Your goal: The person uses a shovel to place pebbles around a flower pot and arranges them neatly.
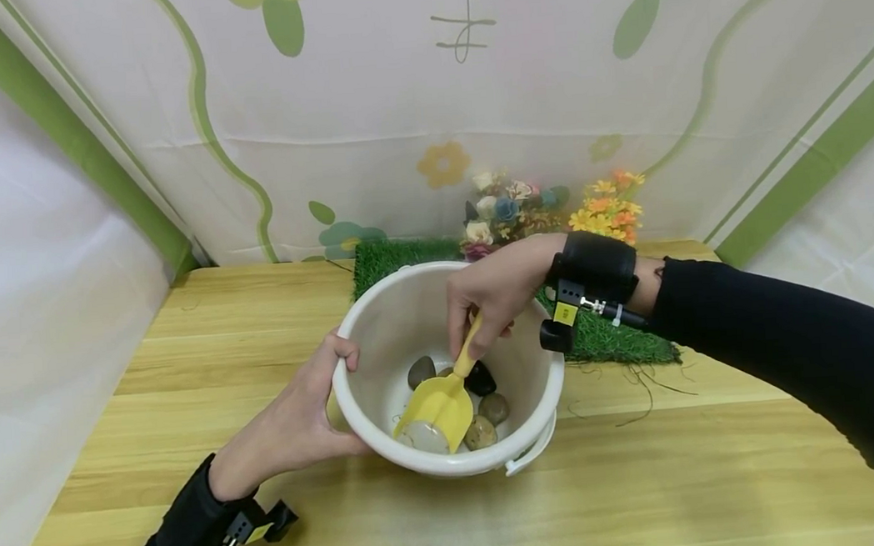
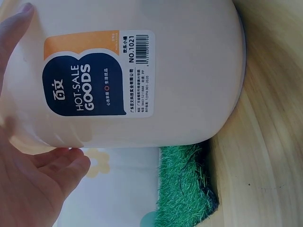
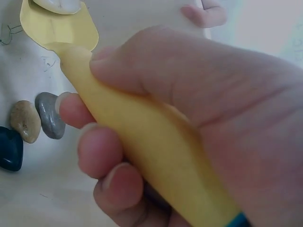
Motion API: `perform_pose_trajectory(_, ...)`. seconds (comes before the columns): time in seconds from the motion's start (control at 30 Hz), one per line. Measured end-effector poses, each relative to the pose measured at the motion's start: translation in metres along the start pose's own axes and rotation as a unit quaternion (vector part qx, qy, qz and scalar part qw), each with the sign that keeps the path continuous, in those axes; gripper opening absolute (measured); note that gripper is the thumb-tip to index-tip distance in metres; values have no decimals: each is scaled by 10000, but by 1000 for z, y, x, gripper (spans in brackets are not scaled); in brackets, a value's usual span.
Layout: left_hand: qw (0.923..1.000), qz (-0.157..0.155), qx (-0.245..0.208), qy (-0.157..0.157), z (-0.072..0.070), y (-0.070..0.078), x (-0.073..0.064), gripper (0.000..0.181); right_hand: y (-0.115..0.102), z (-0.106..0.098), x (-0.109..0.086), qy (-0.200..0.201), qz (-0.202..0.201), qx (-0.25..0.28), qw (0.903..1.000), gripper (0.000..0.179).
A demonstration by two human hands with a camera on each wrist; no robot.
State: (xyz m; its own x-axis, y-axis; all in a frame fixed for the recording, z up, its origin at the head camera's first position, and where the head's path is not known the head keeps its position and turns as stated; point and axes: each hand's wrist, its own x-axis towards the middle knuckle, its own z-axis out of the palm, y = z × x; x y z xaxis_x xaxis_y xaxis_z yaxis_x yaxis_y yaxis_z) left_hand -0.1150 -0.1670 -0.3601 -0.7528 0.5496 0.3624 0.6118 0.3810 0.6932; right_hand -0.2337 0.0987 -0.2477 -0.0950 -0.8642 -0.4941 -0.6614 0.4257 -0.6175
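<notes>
A white bucket [image 1: 353,420] stands on the wooden table, its mouth toward the head camera. My left hand [image 1: 306,415] grips its left rim, with fingertips hooked over the edge. Inside the bucket, my right hand [image 1: 494,290] holds a yellow toy shovel [image 1: 445,402] by its handle. A pale, whitish stone [image 1: 423,437] lies on the shovel's blade, close to the near wall. Around the blade on the bucket floor are a grey stone [image 1: 421,372], a black stone [image 1: 480,379] and tan stones [image 1: 480,431]. In the left wrist view a printed label [image 2: 97,75] shows on the bucket's side.
Behind the bucket, a green turf mat [image 1: 614,341] lies on the wooden table [image 1: 260,334]. Artificial flowers [image 1: 508,206] stand at the back, against a patterned curtain [image 1: 395,83]. The bucket's white handle [image 1: 534,451] hangs at its right front side.
</notes>
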Motion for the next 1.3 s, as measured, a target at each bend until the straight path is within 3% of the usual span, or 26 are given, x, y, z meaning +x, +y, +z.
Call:
perform_pose_trajectory(0.67, 9996, 181, -122, 175, 1, -2, 0, 73, 4, -4, -18, 258, -506, 179, 9982, 19)
perform_pose_trajectory(1.3, 10000, 49, -43, 61, 1, -1, 0, 74, 8, -5, -31, 515, -536, 287, 9968, 18)
